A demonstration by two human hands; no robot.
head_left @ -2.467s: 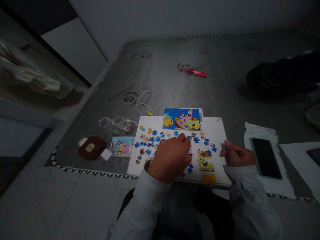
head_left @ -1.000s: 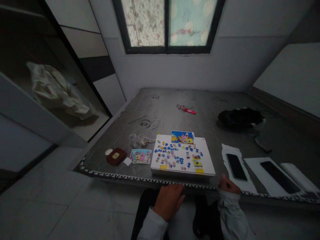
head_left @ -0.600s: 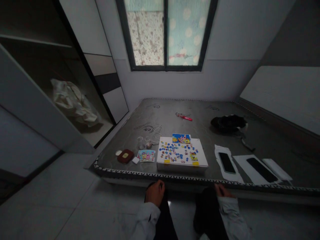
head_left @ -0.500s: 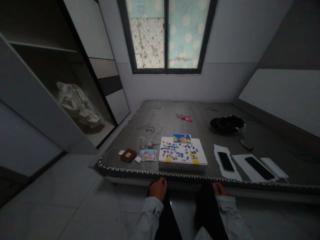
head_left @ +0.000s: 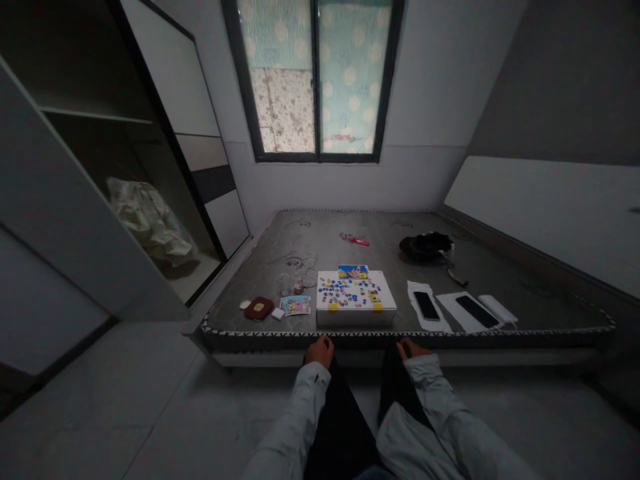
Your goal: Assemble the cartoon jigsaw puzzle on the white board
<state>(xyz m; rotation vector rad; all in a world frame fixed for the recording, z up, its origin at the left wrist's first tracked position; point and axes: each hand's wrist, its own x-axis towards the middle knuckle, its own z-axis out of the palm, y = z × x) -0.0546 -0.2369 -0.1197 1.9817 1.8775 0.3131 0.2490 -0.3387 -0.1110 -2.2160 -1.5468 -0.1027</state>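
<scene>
My left hand (head_left: 319, 351) rests on my left knee and my right hand (head_left: 409, 349) rests on my right knee, both below the near edge of a grey mattress (head_left: 350, 250). Neither hand holds anything; the fingers look loosely curled. A white board (head_left: 355, 313) lies on the mattress just beyond my hands, with several loose blue and yellow puzzle pieces (head_left: 347, 291) spread on it. A cartoon picture card (head_left: 353, 271) lies at the board's far edge.
Left of the board lie another cartoon card (head_left: 296, 305), a dark red case (head_left: 259, 308) and a white cable (head_left: 306, 267). To the right are two phones (head_left: 427, 305) (head_left: 475, 311) on white sheets, a dark cloth heap (head_left: 425, 245) and a red wrapper (head_left: 354, 239). An open wardrobe (head_left: 100, 187) stands left.
Both hands left the puzzle board and dropped to my knees. The view pulled back and up from the mattress, so the window and room walls now show.
</scene>
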